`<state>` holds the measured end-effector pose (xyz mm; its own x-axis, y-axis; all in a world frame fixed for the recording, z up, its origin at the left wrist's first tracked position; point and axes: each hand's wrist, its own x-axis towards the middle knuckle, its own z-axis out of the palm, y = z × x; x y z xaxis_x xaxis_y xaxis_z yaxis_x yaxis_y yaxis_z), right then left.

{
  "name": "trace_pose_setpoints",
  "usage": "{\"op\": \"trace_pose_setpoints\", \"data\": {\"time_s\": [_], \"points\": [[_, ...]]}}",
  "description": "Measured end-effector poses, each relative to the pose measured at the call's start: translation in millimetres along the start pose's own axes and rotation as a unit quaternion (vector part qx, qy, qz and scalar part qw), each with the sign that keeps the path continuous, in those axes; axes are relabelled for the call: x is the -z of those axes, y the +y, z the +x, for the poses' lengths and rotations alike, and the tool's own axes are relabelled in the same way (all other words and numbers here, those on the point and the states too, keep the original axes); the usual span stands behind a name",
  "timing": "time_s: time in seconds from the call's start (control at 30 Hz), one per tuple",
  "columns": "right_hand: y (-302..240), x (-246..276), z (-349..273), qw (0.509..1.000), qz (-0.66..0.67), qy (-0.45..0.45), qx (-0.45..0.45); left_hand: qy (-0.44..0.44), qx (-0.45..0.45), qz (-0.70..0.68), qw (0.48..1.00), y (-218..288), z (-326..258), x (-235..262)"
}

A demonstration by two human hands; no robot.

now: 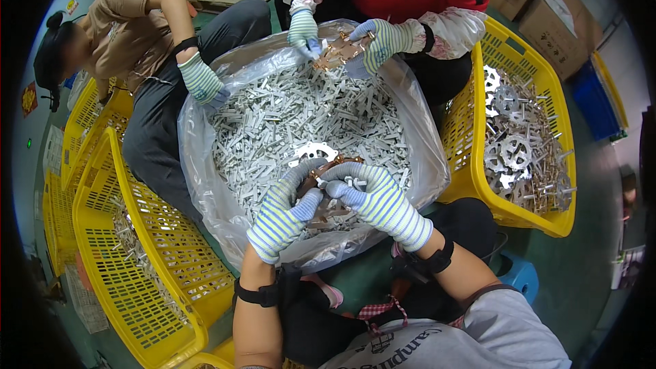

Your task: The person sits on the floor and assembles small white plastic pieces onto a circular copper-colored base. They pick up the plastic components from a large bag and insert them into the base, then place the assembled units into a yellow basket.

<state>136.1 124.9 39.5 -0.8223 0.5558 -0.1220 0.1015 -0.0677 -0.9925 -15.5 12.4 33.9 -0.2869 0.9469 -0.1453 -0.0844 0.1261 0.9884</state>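
Both my hands wear striped knit gloves and meet over a large plastic-lined bin [427, 126]. My left hand [288, 199] and my right hand [372, 198] are closed round a copper-coloured metal part [336, 162], fingertips together at its middle. Between my thumbs is a small pale piece, too small to name. Just beyond my fingers shows a silver round plate with cut-outs [313, 150]; whether it touches the held part I cannot tell. Beneath lies a heap of small grey-white strip-shaped pieces [307, 106].
Across the bin, a person in red holds another copper-coloured part [339, 52]. At the left, another person's gloved hand [202, 82] rests at the bin's rim. Yellow crates with metal parts stand right [471, 157] and left [160, 246]. A blue stool [519, 277] is near my right elbow.
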Motion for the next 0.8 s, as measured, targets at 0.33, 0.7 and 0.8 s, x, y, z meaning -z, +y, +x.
{"op": "trace_pose_setpoints", "data": {"time_s": [0.33, 0.7, 0.8], "points": [[-1.2, -5.1, -2.9, 0.999, -0.021, -0.012, 0.029, 0.106, -0.054, 0.100, 0.988, -3.4, -0.4, -10.4], [25.0, -3.2, -1.2, 0.998, 0.044, -0.029, 0.030, 0.144, -0.124, 0.220, 0.957, -3.9, -1.7, -16.2], [22.5, -3.7, -0.5, 0.999, 0.028, -0.010, 0.035, 0.158, -0.022, 0.043, 0.986, -8.5, 2.0, -15.1]]}}
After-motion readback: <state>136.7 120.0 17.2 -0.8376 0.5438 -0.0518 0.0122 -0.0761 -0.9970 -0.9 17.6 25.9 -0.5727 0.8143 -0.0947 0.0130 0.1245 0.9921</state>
